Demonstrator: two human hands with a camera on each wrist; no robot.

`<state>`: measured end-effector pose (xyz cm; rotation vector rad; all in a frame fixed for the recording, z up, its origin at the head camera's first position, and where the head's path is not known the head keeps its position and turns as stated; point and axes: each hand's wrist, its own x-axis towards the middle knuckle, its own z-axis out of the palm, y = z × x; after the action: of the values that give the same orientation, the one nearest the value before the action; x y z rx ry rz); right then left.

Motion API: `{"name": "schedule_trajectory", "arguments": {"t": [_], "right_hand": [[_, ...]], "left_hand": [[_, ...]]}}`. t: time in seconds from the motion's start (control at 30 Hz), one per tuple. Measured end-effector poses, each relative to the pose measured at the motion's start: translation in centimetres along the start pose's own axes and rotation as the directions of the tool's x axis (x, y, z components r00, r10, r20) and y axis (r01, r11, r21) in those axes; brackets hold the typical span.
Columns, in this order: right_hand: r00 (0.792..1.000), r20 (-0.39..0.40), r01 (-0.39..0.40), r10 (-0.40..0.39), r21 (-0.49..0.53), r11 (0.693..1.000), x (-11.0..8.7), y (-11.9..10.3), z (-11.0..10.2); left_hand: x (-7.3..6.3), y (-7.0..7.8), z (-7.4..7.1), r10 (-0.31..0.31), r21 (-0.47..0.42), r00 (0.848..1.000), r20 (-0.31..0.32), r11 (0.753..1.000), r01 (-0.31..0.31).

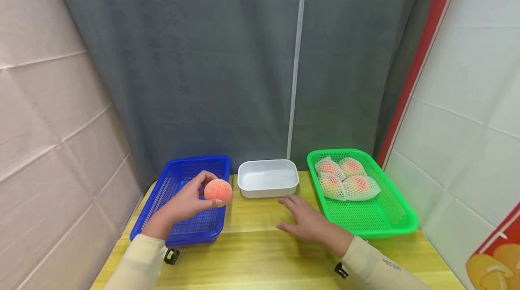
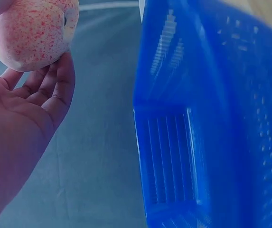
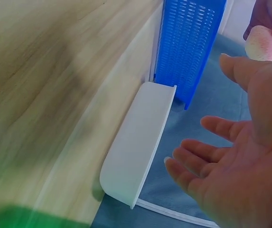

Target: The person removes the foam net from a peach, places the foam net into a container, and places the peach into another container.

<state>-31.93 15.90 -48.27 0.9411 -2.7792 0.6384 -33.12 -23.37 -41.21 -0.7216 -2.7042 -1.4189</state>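
A speckled pink peach (image 1: 218, 191) is gripped between the thumb and fingers of my left hand (image 1: 188, 202), above the right side of the blue basket (image 1: 221, 231). In the left wrist view the peach (image 2: 33, 35) shows at the top left, with fingertips under it. My right hand (image 1: 302, 220) holds nothing; its fingers are spread and relaxed over the table, in front of the white basket (image 1: 268, 193). The right wrist view shows that hand (image 3: 240, 152) palm side on. Several peaches in white foam nets (image 1: 359, 186) lie in the green basket (image 1: 400, 220) at right.
All three baskets stand on a wooden table (image 1: 252, 254). A grey curtain (image 1: 219, 64) hangs behind them. Pale panelled walls close in the left (image 1: 61, 136) and right (image 1: 459, 136) sides.
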Motion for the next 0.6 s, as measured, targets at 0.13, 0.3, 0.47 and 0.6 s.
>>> {"name": "schedule_trajectory", "arguments": {"t": [0.13,0.3,0.47,0.6], "right_hand": [[1.000,-0.004,0.012,-0.012,0.016,1.000,-0.2,0.1,-0.1],[1.000,0.010,-0.001,0.001,0.022,1.000,-0.2,0.1,-0.2],[1.000,0.009,-0.008,0.008,0.027,1.000,-0.3,0.0,-0.4],[1.000,0.010,-0.012,0.012,0.031,0.999,-0.4,-0.1,-0.5]], "left_hand": [[0.6,-0.7,-1.4,-0.014,0.055,1.000,-0.023,0.998,0.015],[1.5,-1.5,-2.2,-0.033,0.123,0.997,-0.076,0.992,0.042],[2.6,-2.6,-3.3,-0.064,0.169,0.988,-0.137,0.982,0.087],[3.0,-3.4,-4.5,-0.094,0.181,0.984,-0.152,0.976,0.122]]}}
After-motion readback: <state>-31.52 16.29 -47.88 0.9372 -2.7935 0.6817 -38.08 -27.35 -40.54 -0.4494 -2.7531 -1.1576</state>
